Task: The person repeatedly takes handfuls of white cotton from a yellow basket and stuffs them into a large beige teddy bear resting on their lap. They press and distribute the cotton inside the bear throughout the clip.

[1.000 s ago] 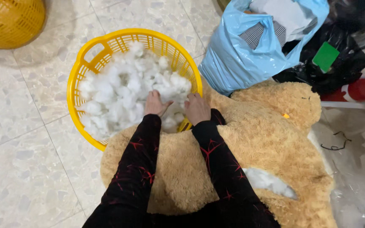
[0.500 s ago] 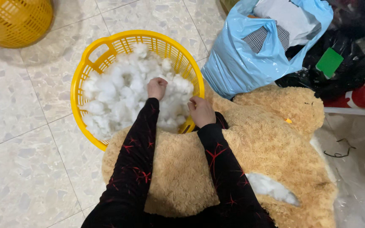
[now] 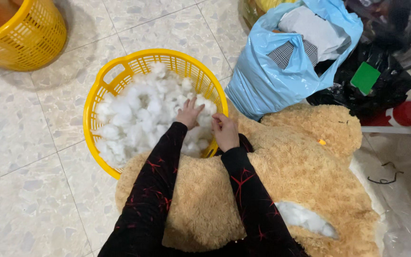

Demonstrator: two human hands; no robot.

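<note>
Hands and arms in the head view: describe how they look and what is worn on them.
Both arms wear long black sleeves with thin red branching, crack-like lines, the left sleeve and right sleeve alike, reaching the wrists. The left hand and right hand are bare: no gloves, and no rings or watch that can be made out.

Floor [image 3: 34, 143] is pale speckled terrazzo tile with thin dark grout lines, evenly lit, soft shadows. Second yellow basket [image 3: 22, 33] sits top left, partly cut off. Top right: light blue plastic bag [image 3: 262, 81] stuffed with grey and checked cloth, black bags [image 3: 381, 81] beside it with a green square on top, a red round thing [image 3: 407, 113] near the right edge.
</note>
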